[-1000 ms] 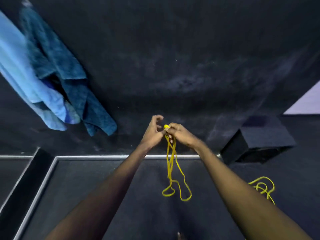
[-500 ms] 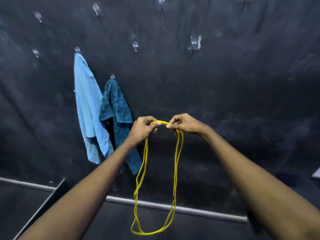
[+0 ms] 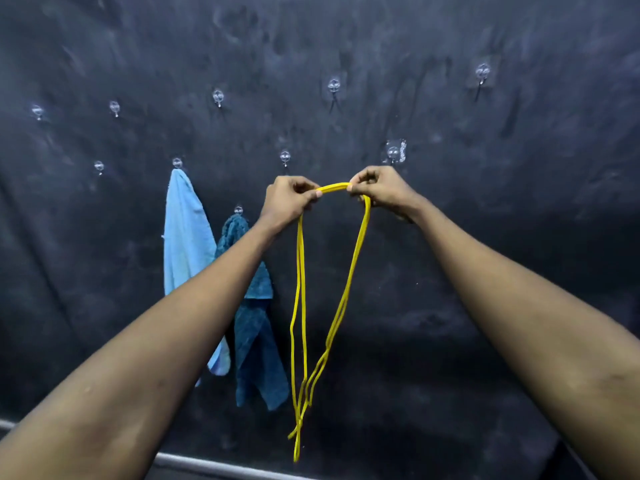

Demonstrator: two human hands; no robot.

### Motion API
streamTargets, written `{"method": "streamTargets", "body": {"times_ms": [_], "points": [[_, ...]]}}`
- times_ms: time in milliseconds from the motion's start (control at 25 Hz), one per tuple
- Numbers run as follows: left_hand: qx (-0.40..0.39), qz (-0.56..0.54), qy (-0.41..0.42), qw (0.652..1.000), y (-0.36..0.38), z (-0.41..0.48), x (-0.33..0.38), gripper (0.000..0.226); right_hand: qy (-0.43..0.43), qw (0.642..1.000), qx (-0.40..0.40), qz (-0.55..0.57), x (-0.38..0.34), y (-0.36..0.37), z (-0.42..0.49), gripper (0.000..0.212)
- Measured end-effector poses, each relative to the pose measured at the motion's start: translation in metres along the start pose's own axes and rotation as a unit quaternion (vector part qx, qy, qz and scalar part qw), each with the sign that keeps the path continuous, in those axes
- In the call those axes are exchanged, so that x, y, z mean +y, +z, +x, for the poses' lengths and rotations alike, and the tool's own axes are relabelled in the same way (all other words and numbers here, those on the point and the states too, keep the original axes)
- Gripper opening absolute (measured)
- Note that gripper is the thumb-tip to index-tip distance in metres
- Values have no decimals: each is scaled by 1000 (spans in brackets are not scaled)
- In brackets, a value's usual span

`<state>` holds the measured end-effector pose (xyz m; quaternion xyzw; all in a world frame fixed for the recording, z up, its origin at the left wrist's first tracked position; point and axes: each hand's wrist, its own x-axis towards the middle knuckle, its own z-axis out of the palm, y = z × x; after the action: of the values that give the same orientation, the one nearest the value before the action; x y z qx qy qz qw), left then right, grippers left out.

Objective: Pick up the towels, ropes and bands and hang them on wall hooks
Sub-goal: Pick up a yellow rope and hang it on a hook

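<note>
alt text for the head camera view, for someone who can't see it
The left hand and right hand pinch the top of a yellow rope, holding it up before a dark wall dotted with clear hooks; its loops dangle between the forearms. Further left, a light blue towel and a teal towel each hang from a hook.

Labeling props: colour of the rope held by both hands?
Plain bright yellow rope, clearest in the head view.

L hand (image 3: 289,199) & R hand (image 3: 379,190) raised, fingers pinched, both arms outstretched.
</note>
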<state>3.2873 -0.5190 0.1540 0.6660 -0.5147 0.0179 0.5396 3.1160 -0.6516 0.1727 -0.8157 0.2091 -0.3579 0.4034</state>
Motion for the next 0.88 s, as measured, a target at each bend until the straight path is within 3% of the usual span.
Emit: {"method": "streamTargets", "body": {"times_ms": [400,720,880], "points": [[11,-18,41,999,110,103,58,6,-53,970,214,-99,47,-112,71,13],[16,63,13,998,156,132,12,10,-76,944,227,-229,91,-103,97,10],[16,59,12,998,172,129,-3,5,-95,933,266,-223,108,-88,97,14]]}}
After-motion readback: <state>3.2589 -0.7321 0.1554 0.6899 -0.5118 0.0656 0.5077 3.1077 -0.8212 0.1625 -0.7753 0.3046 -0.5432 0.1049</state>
